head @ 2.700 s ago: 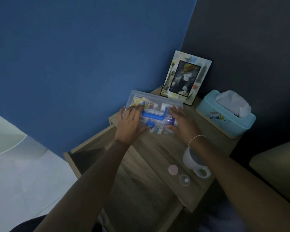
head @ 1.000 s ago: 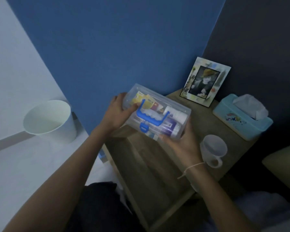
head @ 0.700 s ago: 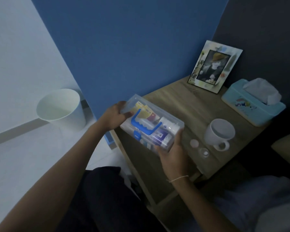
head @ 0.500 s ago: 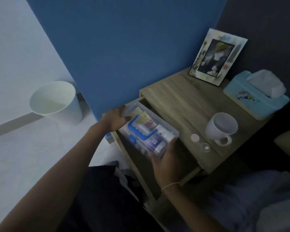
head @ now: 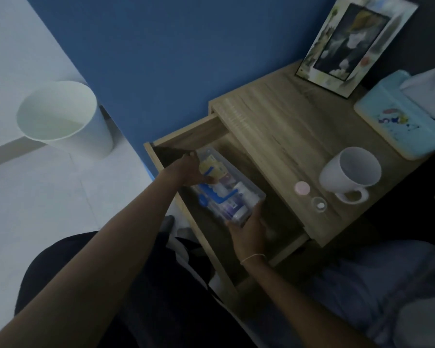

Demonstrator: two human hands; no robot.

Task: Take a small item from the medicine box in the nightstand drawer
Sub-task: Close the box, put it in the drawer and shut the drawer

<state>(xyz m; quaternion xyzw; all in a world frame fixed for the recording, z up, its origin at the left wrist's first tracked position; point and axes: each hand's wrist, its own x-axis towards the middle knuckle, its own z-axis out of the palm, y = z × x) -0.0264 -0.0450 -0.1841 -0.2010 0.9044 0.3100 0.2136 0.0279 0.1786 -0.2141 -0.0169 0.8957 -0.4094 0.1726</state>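
The clear plastic medicine box (head: 232, 194) with a blue handle on its lid is down inside the open nightstand drawer (head: 186, 136). My left hand (head: 189, 169) grips its far end and my right hand (head: 249, 232) grips its near end. Packets and small bottles show through the closed lid. On the nightstand top (head: 274, 121) lie a small pink cap (head: 302, 188) and a small clear round container (head: 319, 204) with a white item inside.
A white mug (head: 349, 172) stands on the nightstand beside the cap. A light blue tissue box (head: 397, 121) and a picture frame (head: 349, 41) stand at the back. A white bin (head: 60, 116) is on the floor at left, by the blue wall.
The medicine box was lifted off the nightstand top by both hands, carried toward me and lowered into the open drawer. The pink cap and clear container stayed on the top.
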